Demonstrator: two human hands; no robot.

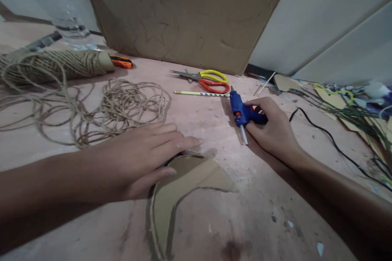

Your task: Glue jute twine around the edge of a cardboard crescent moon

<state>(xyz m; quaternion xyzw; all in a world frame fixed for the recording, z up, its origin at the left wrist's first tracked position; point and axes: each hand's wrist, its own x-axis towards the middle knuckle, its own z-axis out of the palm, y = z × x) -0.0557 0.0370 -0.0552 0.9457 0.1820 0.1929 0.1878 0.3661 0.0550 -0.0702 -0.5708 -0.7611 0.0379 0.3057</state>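
My right hand [272, 124] is wrapped round the handle of a blue hot glue gun [238, 108], which lies on its side with its nozzle pointing away from me. A clear glue stick [243, 135] pokes out of its back end. My left hand [153, 151] grips the upper left edge of a crescent-shaped cardboard piece [186, 179], thumb on its face and fingers past its rim. Twine runs along the outer curve of this cardboard. Behind the left hand lies a loose tangle of jute twine [131, 100], and my fingers partly hide the cardboard's edge.
A twine roll [70, 65], an orange cutter [121, 62] and a plastic bottle [72, 24] are at the left. Scissors [211, 80] and a pencil [199, 94] lie ahead, before an upright cardboard sheet [183, 16]. A black cord [330, 138] and assorted scraps lie at the right.
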